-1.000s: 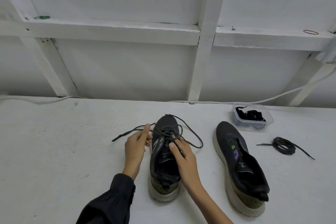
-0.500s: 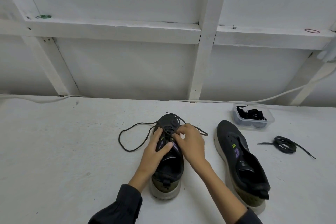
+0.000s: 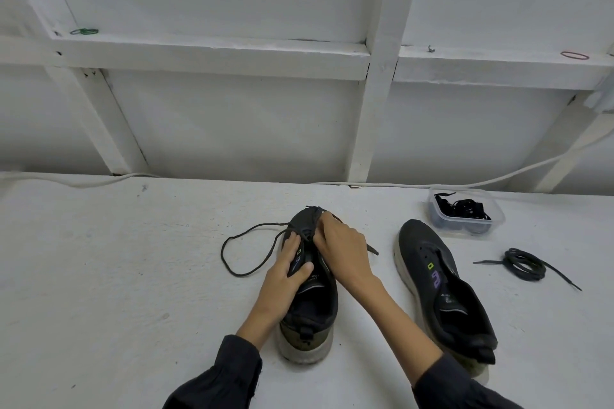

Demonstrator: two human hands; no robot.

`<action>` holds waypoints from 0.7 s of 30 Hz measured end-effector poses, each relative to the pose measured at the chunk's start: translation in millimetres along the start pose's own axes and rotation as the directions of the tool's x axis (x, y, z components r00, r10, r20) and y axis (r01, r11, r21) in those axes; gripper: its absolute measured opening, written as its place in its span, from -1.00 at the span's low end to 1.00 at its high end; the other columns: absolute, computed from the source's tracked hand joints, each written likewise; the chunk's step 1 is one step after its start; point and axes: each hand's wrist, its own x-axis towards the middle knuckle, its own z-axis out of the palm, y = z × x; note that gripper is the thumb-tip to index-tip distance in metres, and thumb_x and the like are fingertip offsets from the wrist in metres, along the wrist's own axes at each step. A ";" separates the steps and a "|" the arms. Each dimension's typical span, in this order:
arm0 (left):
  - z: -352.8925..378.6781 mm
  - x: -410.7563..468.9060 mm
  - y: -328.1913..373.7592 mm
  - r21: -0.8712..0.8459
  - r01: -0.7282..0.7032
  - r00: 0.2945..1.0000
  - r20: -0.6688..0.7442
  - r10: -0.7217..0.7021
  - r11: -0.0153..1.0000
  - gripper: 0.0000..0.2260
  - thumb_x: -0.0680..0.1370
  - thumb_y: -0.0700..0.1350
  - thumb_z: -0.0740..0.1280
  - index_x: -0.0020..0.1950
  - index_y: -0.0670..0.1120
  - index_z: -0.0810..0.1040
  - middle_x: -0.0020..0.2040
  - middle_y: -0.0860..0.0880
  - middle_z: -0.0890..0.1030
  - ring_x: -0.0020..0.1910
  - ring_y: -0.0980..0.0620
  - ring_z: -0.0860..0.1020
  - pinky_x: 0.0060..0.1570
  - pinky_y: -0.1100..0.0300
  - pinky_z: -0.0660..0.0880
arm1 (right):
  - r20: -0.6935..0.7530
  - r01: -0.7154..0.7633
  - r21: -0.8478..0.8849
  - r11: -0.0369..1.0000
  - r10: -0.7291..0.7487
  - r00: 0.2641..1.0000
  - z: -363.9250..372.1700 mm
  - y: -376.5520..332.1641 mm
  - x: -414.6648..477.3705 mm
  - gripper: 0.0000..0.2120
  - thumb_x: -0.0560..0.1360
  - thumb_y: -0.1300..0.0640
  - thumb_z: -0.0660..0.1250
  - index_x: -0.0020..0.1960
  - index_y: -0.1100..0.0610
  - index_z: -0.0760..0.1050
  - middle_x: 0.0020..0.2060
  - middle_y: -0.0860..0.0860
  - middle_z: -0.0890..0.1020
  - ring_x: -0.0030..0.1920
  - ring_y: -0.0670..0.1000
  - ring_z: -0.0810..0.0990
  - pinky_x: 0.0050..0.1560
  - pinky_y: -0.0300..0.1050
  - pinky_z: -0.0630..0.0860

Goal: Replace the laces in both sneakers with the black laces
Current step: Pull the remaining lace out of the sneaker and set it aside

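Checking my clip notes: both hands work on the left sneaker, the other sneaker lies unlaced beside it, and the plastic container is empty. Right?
Not empty: in the head view the plastic container holds black laces. The left hand and right hand work on the left sneaker, and the other sneaker lies unlaced.

Open table (image 3: pixel 99 276) is stretching left past a lace loop (image 3: pixel 222 252); second sneaker (image 3: pixel 442 289), tub (image 3: pixel 498 216) and coiled lace (image 3: pixel 525 264) are crowding the right.
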 end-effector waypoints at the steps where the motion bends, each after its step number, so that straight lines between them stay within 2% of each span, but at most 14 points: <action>1: -0.4 0.1 -0.7 -0.007 0.004 1.000 0.000 -0.004 1.000 -0.44 0.61 -0.16 0.29 0.56 0.02 0.15 0.51 0.20 0.15 0.54 0.20 0.08 0.53 0.13 0.06 | 0.023 -0.014 0.068 0.998 0.012 1.000 -1.4 4.0 0.3 -0.84 0.61 0.09 0.14 0.03 0.16 0.42 -0.13 0.03 0.62 -0.23 0.09 0.49 -0.26 -0.06 0.33; 4: 0.4 1.1 -1.6 -0.008 0.008 1.000 0.001 -0.008 1.000 -0.44 0.60 -0.16 0.30 0.55 0.02 0.16 0.47 0.24 0.16 0.54 0.19 0.08 0.54 0.09 0.07 | 0.117 -0.079 0.327 0.942 0.043 0.992 -8.1 19.3 0.9 -0.87 0.54 0.07 0.31 -0.02 0.12 0.57 -0.10 -0.01 0.67 -0.07 0.03 0.61 -0.05 -0.04 0.52; 6: 0.6 1.5 -2.2 -0.006 0.009 1.000 -0.002 -0.009 1.000 -0.44 0.60 -0.17 0.30 0.55 0.03 0.17 0.46 0.25 0.16 0.54 0.18 0.08 0.54 0.07 0.07 | 0.156 -0.094 0.417 0.904 0.030 0.987 -9.7 25.2 -0.1 -0.91 0.48 0.10 0.41 -0.07 0.12 0.63 -0.14 -0.03 0.69 -0.07 -0.02 0.63 0.01 -0.04 0.55; 10: 0.4 1.6 -3.3 -0.002 0.012 1.000 -0.003 -0.012 1.000 -0.44 0.60 -0.17 0.30 0.55 0.03 0.17 0.47 0.24 0.16 0.54 0.18 0.09 0.54 0.07 0.08 | 0.140 -0.106 0.412 0.905 0.052 0.989 -9.4 25.5 -2.1 -0.94 0.45 0.13 0.43 -0.19 0.07 0.63 -0.20 -0.04 0.69 -0.09 -0.05 0.63 -0.03 -0.08 0.55; 13: 0.3 1.9 -3.6 -0.008 0.016 1.000 -0.001 -0.016 1.000 -0.44 0.60 -0.18 0.30 0.55 0.03 0.17 0.49 0.23 0.15 0.54 0.18 0.09 0.54 0.07 0.08 | 0.151 -0.121 0.342 0.932 0.073 0.986 -11.7 22.6 -1.1 -0.91 0.48 0.09 0.33 -0.14 0.10 0.55 -0.19 -0.05 0.67 -0.10 -0.01 0.62 -0.09 -0.07 0.52; 16: 0.7 1.5 -3.5 0.001 0.013 1.000 0.006 -0.013 1.000 -0.44 0.60 -0.17 0.30 0.55 0.05 0.17 0.51 0.22 0.15 0.54 0.19 0.10 0.54 0.07 0.08 | 0.102 -0.123 0.290 0.949 0.097 0.990 -10.5 19.4 -0.6 -0.86 0.54 0.05 0.24 -0.05 0.13 0.46 -0.21 -0.02 0.64 -0.17 0.05 0.58 -0.15 -0.04 0.47; 19: 0.2 1.3 -2.3 -0.008 0.014 1.000 0.001 -0.014 1.000 -0.44 0.60 -0.17 0.30 0.55 0.05 0.17 0.51 0.20 0.17 0.53 0.18 0.11 0.54 0.06 0.09 | 0.130 -0.134 0.385 0.913 0.091 0.987 -8.2 23.5 0.9 -0.88 0.56 0.06 0.28 -0.06 0.10 0.51 -0.21 -0.04 0.65 -0.15 0.00 0.60 -0.12 -0.06 0.50; 21: 0.3 1.3 -1.9 -0.008 0.017 1.000 -0.003 -0.017 1.000 -0.44 0.60 -0.18 0.30 0.54 0.05 0.18 0.50 0.21 0.17 0.53 0.19 0.11 0.54 0.07 0.09 | 0.186 -0.147 0.499 0.854 0.060 0.981 -8.6 30.9 2.8 -0.92 0.52 0.10 0.39 -0.11 0.10 0.59 -0.22 -0.08 0.65 -0.12 -0.05 0.63 -0.08 -0.20 0.52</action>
